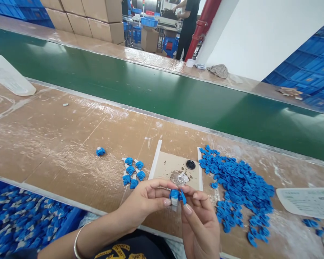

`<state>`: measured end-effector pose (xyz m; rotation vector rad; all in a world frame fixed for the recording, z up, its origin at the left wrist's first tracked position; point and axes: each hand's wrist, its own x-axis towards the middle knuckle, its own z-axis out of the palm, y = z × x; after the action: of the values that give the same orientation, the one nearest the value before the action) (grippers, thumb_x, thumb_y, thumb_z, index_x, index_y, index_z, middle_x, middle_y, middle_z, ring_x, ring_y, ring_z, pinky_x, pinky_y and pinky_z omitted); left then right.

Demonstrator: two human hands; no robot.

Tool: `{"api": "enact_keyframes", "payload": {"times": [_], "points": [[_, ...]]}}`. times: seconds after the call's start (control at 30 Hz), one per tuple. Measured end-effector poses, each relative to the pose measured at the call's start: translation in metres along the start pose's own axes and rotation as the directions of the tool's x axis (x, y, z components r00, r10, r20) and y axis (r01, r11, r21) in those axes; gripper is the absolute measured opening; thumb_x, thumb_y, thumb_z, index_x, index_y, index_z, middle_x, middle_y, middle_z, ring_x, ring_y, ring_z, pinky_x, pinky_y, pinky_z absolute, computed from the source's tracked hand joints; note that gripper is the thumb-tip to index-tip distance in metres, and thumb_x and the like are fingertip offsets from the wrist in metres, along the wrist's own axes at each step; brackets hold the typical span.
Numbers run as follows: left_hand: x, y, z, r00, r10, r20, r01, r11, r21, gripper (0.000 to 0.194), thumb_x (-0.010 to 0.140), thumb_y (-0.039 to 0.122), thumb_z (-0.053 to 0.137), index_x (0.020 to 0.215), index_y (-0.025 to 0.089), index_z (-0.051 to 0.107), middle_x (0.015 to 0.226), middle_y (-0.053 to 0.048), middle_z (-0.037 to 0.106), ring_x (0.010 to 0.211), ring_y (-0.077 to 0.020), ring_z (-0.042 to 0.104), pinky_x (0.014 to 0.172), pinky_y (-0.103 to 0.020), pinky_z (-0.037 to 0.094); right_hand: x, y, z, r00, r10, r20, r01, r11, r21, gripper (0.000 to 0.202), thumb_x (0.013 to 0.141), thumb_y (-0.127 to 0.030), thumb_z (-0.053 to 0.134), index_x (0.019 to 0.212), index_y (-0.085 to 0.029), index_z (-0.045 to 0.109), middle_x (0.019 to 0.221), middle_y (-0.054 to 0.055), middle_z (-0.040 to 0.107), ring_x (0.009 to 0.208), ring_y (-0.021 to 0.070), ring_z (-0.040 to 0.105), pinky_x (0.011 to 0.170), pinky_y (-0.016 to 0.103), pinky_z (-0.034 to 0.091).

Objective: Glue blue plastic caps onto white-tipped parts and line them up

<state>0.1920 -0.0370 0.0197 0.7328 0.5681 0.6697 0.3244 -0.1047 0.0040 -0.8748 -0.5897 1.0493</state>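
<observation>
- One bin (72,220) at the near left, heaped with blue-and-white pieces too many to count
- One white panel (12,73) at the left, its end over the table (78,133)
- One small white bit (65,104), farther off than the lone piece (100,151), which is blue with a pale tab
- Six blue pieces (130,170) in a loose cluster, pale tabs showing
- Left hand (137,203), one bangle (76,242) on its wrist: thumb and fingertips nearly closed, pinching the part (174,196)
- The part, one, sits between both hands above the table's near side: glossy blue on top, pale and blocky below
- One mat (164,163) beyond it, bearing one black disc (190,164) and one clear ring (181,179)
- Right hand (201,223): thumb and forefinger pinched on one thin blue flap (183,197) at the part's right side; whether flap and part are joined, I cannot tell
- One heap (240,180) of curved blue bits, uncountable
- One more white panel, right of the heap
</observation>
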Motion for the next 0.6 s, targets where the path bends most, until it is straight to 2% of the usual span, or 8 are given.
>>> {"api": "enact_keyframes", "payload": {"times": [0.23,0.33,0.4,0.47,0.53,0.57,0.6], "points": [[-0.001,0.001,0.001,0.998,-0.062,0.0,0.062,0.998,-0.001,0.028,0.077,0.025,0.079,0.102,0.019,0.069,0.098,-0.005,0.072,0.094,-0.0121,0.065,0.088,-0.022,0.047,-0.005,0.012,-0.003,0.989,-0.144,0.016,0.144,0.961,-0.235,0.022,0.087,-0.014,0.067,0.1,-0.027,0.056,0.11,0.001,0.066,0.099,0.0127,0.066,0.083,0.024,0.056],[0.002,0.001,0.003,0.995,-0.083,-0.061,0.084,0.996,0.023,0.027,0.073,0.025,0.082,0.093,0.018,0.066,0.086,-0.001,0.072,0.078,-0.0083,0.064,0.074,-0.017,0.048,-0.009,0.02,-0.002,0.967,-0.232,0.105,0.255,0.87,-0.423,0.023,0.089,-0.012,0.061,0.102,-0.027,0.051,0.112,0.002,0.063,0.106,0.0145,0.061,0.09,0.03,0.053],[0.004,0.0,0.002,0.99,-0.073,-0.117,0.082,0.994,0.066,0.025,0.071,0.023,0.082,0.087,0.017,0.064,0.075,0.002,0.069,0.065,-0.0063,0.061,0.063,-0.015,0.047,-0.01,0.021,-0.003,0.932,-0.275,0.236,0.361,0.756,-0.545,0.024,0.089,-0.01,0.058,0.105,-0.027,0.051,0.112,0.003,0.062,0.111,0.0163,0.057,0.096,0.036,0.049],[0.004,-0.001,-0.001,0.987,-0.043,-0.157,0.06,0.992,0.108,0.026,0.069,0.024,0.082,0.085,0.017,0.063,0.075,0.002,0.068,0.066,-0.0085,0.063,0.06,-0.017,0.048,-0.006,0.016,-0.009,0.897,-0.26,0.357,0.438,0.628,-0.643,0.026,0.09,-0.013,0.058,0.111,-0.026,0.052,0.114,0.004,0.062,0.115,0.0185,0.055,0.1,0.04,0.046],[0.002,0.001,-0.009,0.982,0.017,-0.188,0.016,0.985,0.174,0.027,0.07,0.027,0.081,0.086,0.017,0.062,0.082,-0.002,0.071,0.075,-0.0139,0.068,0.065,-0.021,0.052,0.004,0.005,-0.026,0.883,-0.257,0.391,0.468,0.465,-0.751,0.025,0.091,-0.019,0.059,0.114,-0.024,0.053,0.117,0.006,0.063,0.115,0.0202,0.055,0.099,0.04,0.046],[0.0,0.004,-0.016,0.976,0.065,-0.207,-0.016,0.974,0.228,0.027,0.071,0.029,0.08,0.087,0.017,0.061,0.084,-0.004,0.071,0.079,-0.0164,0.069,0.067,-0.023,0.053,0.011,-0.001,-0.039,0.886,-0.275,0.374,0.455,0.358,-0.815,0.022,0.092,-0.023,0.059,0.114,-0.023,0.056,0.117,0.007,0.063,0.112,0.0209,0.057,0.096,0.038,0.047],[-0.002,0.008,-0.025,0.964,0.124,-0.235,-0.05,0.953,0.298,0.027,0.072,0.031,0.079,0.088,0.017,0.061,0.085,-0.005,0.072,0.081,-0.0183,0.07,0.069,-0.025,0.054,0.02,-0.007,-0.055,0.874,-0.34,0.346,0.43,0.213,-0.877,0.017,0.094,-0.028,0.058,0.109,-0.022,0.059,0.113,0.008,0.064,0.106,0.0214,0.059,0.093,0.038,0.047]]}}
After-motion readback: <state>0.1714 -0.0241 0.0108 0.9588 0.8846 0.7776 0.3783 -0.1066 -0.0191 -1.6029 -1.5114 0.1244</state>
